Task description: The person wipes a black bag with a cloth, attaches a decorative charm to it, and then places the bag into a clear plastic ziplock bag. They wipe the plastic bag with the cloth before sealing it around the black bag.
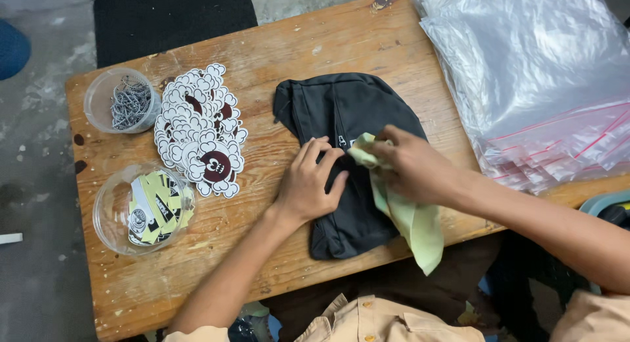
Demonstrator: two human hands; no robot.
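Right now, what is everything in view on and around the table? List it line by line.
black pouch: one, black, table centre, under both hands
cloth: one, pale green, in right hand, draped over pouch
sticker pile: one heap, white and maroon, left of pouch
chain tub: one, clear, grey chains, far left corner
tag tub: one, clear, yellow and white tags, near left
plastic bags: one stack, clear with red strips, right end
wooden table: one, brown
black mat: one, floor beyond table
left hand: flat on pouch
right hand: grip closed on cloth
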